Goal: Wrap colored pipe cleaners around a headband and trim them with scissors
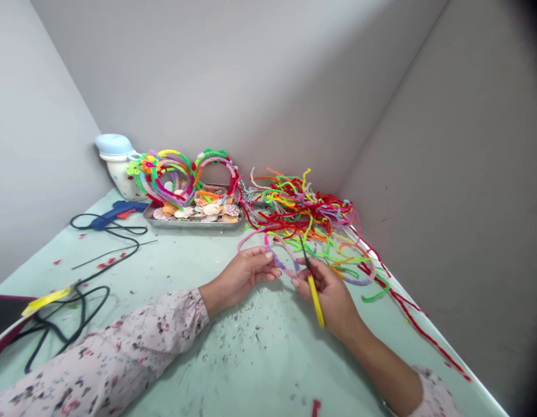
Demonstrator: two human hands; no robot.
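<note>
In front of me, my left hand point(242, 277) pinches one side of a small loop of pink and purple pipe cleaner point(291, 249). My right hand point(333, 295) has its fingertips at the loop's other side. It also holds scissors with yellow handles point(316, 301), their dark blades pointing away from me. Whether the blades are parted is hard to see. Just behind the loop, a tangled heap of coloured pipe cleaners point(294, 202) spreads along the back right of the table.
A metal tray point(194, 225) holds seashells, with pipe-cleaner headbands point(172, 154) standing on it. Left of it are a blue glue gun point(109, 218) and a white bottle with a blue lid point(116, 146). Black cord point(83, 307) winds along the left; walls enclose the table.
</note>
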